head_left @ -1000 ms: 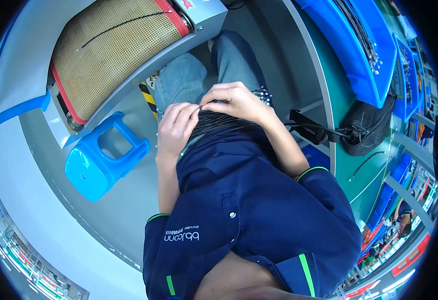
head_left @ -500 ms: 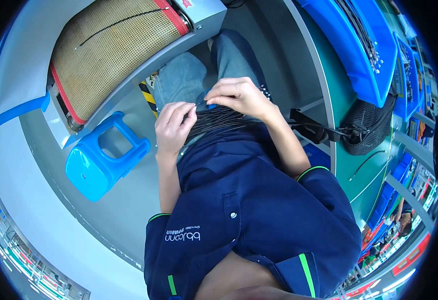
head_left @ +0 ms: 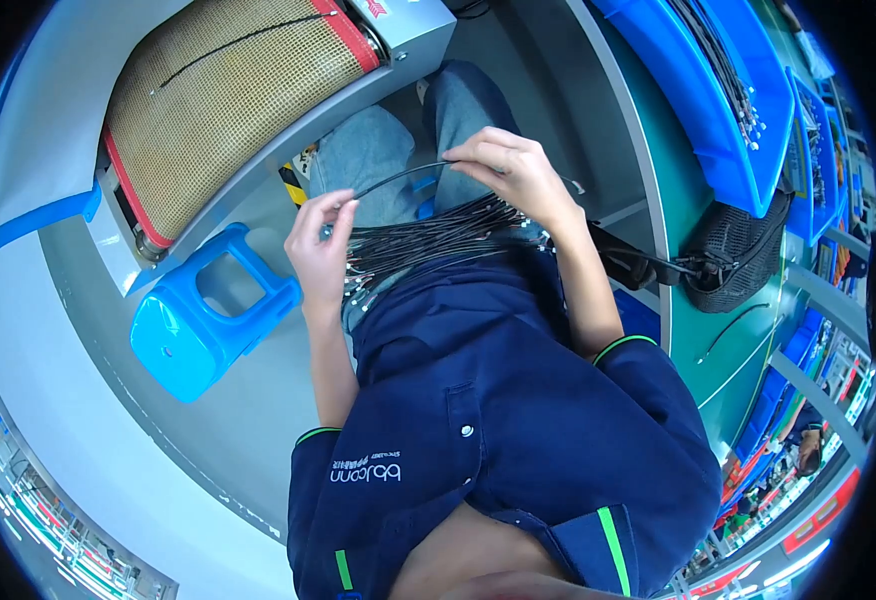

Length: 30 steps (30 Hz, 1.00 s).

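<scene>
A single thin black cable (head_left: 398,175) bows in a shallow arc between my two hands, above my lap. My left hand (head_left: 320,240) pinches it near its left end. Fingertips of my right hand (head_left: 513,178) grip it farther along, and a light-coloured end shows beyond that hand. Below the hands, across my thighs, lies a thick bundle of black cables (head_left: 428,238) with small pale connectors at both ends. My wrists partly cover the ends of the bundle.
At upper left is a mesh conveyor belt (head_left: 228,110) with one black cable (head_left: 243,42) on it. A blue stool (head_left: 183,335) stands below. To the right, a green table (head_left: 693,330) bears a black mesh pouch (head_left: 738,250), a loose cable (head_left: 733,330) and blue bins (head_left: 728,175) of cables.
My hands have moved apart, the left one leftward and the right one up and rightward. The cable now spans openly between them, and more of the lap bundle shows.
</scene>
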Each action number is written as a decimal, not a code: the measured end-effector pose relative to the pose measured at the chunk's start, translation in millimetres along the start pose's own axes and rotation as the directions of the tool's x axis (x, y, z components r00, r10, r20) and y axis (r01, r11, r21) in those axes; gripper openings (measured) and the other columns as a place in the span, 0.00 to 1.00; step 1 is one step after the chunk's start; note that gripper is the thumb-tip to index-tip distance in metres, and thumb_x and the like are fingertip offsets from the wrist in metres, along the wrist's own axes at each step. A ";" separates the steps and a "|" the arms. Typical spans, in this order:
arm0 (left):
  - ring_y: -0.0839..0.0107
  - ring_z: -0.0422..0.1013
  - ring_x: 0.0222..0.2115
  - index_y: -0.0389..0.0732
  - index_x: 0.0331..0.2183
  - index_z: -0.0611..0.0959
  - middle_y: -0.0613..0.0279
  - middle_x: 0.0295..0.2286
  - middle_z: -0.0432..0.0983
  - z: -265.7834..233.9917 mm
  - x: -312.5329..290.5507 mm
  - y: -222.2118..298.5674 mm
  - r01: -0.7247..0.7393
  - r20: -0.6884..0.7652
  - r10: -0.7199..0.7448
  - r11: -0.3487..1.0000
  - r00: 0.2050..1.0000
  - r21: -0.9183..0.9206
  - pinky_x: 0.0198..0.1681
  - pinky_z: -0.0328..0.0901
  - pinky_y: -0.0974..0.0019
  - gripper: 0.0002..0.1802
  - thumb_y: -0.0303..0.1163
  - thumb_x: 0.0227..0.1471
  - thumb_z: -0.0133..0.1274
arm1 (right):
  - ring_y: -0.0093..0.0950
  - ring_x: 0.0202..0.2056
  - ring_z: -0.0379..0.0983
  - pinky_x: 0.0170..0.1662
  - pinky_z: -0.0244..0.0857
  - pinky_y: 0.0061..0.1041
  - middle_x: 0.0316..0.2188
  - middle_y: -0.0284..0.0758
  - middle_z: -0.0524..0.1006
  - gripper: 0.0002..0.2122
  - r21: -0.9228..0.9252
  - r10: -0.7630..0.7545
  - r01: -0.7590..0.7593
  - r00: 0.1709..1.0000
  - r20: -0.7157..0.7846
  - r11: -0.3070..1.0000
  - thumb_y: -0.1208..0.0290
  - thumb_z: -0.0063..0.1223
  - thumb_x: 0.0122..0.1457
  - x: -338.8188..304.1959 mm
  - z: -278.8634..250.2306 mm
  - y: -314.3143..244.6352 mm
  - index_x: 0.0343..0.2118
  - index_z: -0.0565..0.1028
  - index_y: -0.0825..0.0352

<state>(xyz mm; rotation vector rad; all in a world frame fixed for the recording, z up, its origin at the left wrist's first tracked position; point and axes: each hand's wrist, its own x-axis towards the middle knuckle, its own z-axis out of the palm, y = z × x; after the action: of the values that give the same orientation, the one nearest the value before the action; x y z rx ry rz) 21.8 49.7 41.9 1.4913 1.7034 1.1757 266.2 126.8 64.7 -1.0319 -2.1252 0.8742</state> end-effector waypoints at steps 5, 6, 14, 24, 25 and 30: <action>0.75 0.72 0.37 0.35 0.47 0.73 0.56 0.37 0.76 17.0 -4.8 -22.7 0.340 0.126 -0.323 0.790 0.938 -0.510 0.42 0.68 0.73 0.20 0.20 0.50 0.56 | 0.32 0.31 0.75 0.35 0.70 0.26 0.29 0.35 0.76 0.06 -0.041 -0.068 0.067 0.997 -0.036 0.997 0.77 0.58 0.50 10.3 11.4 -8.0 0.32 0.78 0.68; 0.75 0.72 0.37 0.35 0.47 0.73 0.56 0.38 0.76 23.5 -6.6 -18.1 0.352 0.156 -0.325 0.726 0.933 -0.590 0.42 0.68 0.73 0.20 0.20 0.51 0.56 | 0.31 0.30 0.75 0.33 0.70 0.25 0.28 0.35 0.77 0.06 -0.033 -0.091 0.090 0.996 -0.027 0.995 0.77 0.59 0.50 13.4 16.9 -10.6 0.32 0.78 0.68; 0.76 0.73 0.36 0.34 0.40 0.78 0.58 0.38 0.75 51.5 -14.3 -13.7 0.267 0.140 -0.372 0.318 0.918 -0.910 0.43 0.69 0.75 0.09 0.24 0.56 0.51 | 0.33 0.32 0.73 0.36 0.69 0.30 0.26 0.33 0.76 0.06 -0.173 -0.123 0.130 0.991 0.047 0.976 0.69 0.56 0.50 19.5 36.4 -24.3 0.29 0.77 0.64; 0.73 0.74 0.36 0.31 0.40 0.78 0.54 0.37 0.76 18.3 -13.1 -46.4 0.089 -0.088 -0.468 0.343 0.879 -0.935 0.43 0.70 0.75 0.10 0.23 0.55 0.51 | 0.34 0.33 0.76 0.36 0.71 0.28 0.30 0.37 0.77 0.06 -0.090 0.092 -0.091 0.996 0.005 0.992 0.71 0.56 0.54 3.7 2.2 -0.1 0.33 0.77 0.67; 0.73 0.74 0.36 0.31 0.40 0.78 0.54 0.37 0.76 17.8 -13.2 -47.0 0.090 -0.086 -0.468 0.342 0.879 -0.936 0.43 0.70 0.75 0.10 0.23 0.55 0.51 | 0.34 0.33 0.76 0.36 0.71 0.28 0.30 0.37 0.77 0.06 -0.091 0.094 -0.093 0.996 0.005 0.991 0.71 0.56 0.54 3.5 2.2 -1.4 0.33 0.77 0.67; 0.75 0.74 0.34 0.31 0.40 0.78 0.56 0.36 0.76 14.3 -13.5 -48.0 0.071 -0.100 -0.450 0.347 0.887 -0.935 0.41 0.71 0.77 0.10 0.24 0.55 0.52 | 0.34 0.32 0.76 0.35 0.71 0.26 0.31 0.37 0.77 0.06 -0.031 0.072 -0.074 0.996 -0.047 0.997 0.74 0.57 0.53 3.4 3.4 -0.8 0.34 0.78 0.66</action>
<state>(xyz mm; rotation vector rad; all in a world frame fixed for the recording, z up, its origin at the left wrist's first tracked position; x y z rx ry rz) 14.9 40.7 -8.7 0.2638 0.9956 1.8212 261.5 128.2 64.1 -1.1422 -2.0813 0.8447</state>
